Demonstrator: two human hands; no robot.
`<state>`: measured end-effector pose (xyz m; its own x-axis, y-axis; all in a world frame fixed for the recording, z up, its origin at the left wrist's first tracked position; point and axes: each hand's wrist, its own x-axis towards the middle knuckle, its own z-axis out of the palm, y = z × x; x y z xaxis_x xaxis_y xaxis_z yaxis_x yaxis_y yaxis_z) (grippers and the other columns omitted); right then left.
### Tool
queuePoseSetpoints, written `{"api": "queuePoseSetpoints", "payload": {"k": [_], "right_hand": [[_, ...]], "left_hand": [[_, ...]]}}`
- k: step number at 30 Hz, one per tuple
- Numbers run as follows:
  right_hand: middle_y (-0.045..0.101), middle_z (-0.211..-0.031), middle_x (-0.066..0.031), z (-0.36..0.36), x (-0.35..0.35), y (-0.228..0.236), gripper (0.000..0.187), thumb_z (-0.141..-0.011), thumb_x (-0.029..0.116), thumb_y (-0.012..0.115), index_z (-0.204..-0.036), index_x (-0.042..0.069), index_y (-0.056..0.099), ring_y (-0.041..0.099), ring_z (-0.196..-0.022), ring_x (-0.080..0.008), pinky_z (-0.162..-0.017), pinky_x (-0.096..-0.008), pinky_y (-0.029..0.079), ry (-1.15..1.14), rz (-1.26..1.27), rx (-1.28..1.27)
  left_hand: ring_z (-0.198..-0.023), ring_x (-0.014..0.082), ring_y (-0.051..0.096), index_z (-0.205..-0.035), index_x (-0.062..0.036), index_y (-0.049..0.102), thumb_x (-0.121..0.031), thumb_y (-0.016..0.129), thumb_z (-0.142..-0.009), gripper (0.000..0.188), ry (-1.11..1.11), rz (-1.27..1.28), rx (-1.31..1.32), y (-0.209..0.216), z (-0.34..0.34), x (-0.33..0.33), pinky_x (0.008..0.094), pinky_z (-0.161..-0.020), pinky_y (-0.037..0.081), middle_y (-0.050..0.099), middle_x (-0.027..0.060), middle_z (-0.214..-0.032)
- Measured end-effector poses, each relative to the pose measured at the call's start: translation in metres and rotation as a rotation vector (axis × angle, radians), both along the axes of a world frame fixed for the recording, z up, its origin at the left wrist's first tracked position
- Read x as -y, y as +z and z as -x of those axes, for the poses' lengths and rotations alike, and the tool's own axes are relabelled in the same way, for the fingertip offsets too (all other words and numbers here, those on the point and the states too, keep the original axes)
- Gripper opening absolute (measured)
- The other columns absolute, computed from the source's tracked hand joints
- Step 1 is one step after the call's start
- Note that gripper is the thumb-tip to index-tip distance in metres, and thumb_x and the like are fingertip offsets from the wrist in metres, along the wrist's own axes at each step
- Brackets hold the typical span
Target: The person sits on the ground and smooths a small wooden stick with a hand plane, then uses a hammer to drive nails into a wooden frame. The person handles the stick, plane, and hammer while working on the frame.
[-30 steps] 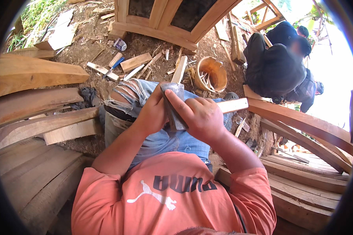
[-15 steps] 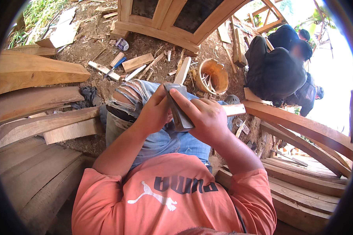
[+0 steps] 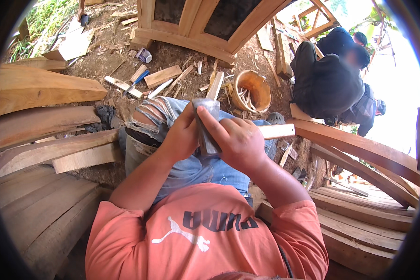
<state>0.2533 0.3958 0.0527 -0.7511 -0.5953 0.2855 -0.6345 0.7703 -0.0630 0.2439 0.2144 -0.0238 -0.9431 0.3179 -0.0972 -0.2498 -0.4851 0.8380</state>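
Hands meet over the lap, both closed on one flat grey metal piece (image 3: pixel 205 126), probably a blade or scraper, though its kind is hard to tell. The left hand (image 3: pixel 179 135) wraps its left edge from below, seemingly to steady it. The right hand (image 3: pixel 238 140) lies across its face, forefinger stretched up toward the top corner, likely to press it flat. The piece stands nearly upright between the palms, its upper end clear of the fingers and its lower end hidden in the grip. Just beyond the right knuckles a pale wooden strip (image 3: pixel 277 131) juts sideways. Beneath the grip are torn blue jeans (image 3: pixel 163 109); farther off sits a round wooden bucket (image 3: pixel 252 91), well apart.
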Motion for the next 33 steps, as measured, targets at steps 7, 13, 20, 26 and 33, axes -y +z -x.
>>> {"api": "queuePoseSetpoints", "payload": {"k": [7,13,20,26,33], "right_hand": [[0.061,-0.078,-0.0035,-0.003,0.003,-0.001,0.077,-0.086,0.014,0.074,-0.160,0.016,0.058,0.066,-0.068,-0.0259,-0.065,-0.0431,0.053,0.008,-0.074,-0.025],[0.061,-0.077,-0.0037,0.004,0.000,0.004,0.076,-0.087,0.019,0.073,-0.162,0.019,0.056,0.067,-0.068,-0.0250,-0.063,-0.0425,0.053,-0.008,-0.051,-0.020],[0.062,-0.077,-0.0033,0.011,0.004,-0.002,0.081,-0.086,0.018,0.077,-0.163,0.018,0.053,0.068,-0.069,-0.0269,-0.067,-0.0438,0.055,-0.020,-0.109,0.026],[0.063,-0.076,-0.0058,0.026,-0.004,0.004,0.074,-0.091,0.012,0.070,-0.163,0.017,0.053,0.069,-0.067,-0.0293,-0.063,-0.0449,0.054,-0.067,0.019,-0.002],[0.066,-0.079,-0.0055,0.061,-0.039,0.002,0.070,-0.094,0.009,0.064,-0.161,0.019,0.050,0.072,-0.073,-0.0279,-0.067,-0.0468,0.056,-0.247,-0.043,-0.068]], "left_hand": [[-0.077,0.0045,0.058,-0.141,-0.0120,0.056,-0.028,0.051,-0.119,0.028,-0.059,-0.043,0.127,0.006,0.002,-0.001,0.0231,-0.063,0.045,0.062,-0.0020,-0.095],[-0.082,0.0054,0.064,-0.155,-0.0099,0.052,-0.028,0.051,-0.118,0.041,-0.127,0.010,0.098,0.001,0.005,0.007,0.0221,-0.063,0.049,0.067,0.0006,-0.106],[-0.069,0.0034,0.060,-0.153,-0.0118,0.055,-0.031,0.051,-0.118,0.040,-0.115,0.027,0.084,0.001,0.006,0.006,0.0207,-0.054,0.045,0.067,-0.0013,-0.097],[-0.057,0.0037,0.050,-0.144,-0.0086,0.056,-0.034,0.051,-0.119,0.036,-0.129,0.037,0.128,0.001,0.008,0.006,0.0223,-0.049,0.039,0.055,-0.0048,-0.077],[-0.053,0.0043,0.037,-0.130,-0.0097,0.056,-0.028,0.045,-0.121,0.023,-0.143,0.025,0.088,0.017,0.011,0.009,0.0220,-0.048,0.034,0.042,-0.0050,-0.072]]}}
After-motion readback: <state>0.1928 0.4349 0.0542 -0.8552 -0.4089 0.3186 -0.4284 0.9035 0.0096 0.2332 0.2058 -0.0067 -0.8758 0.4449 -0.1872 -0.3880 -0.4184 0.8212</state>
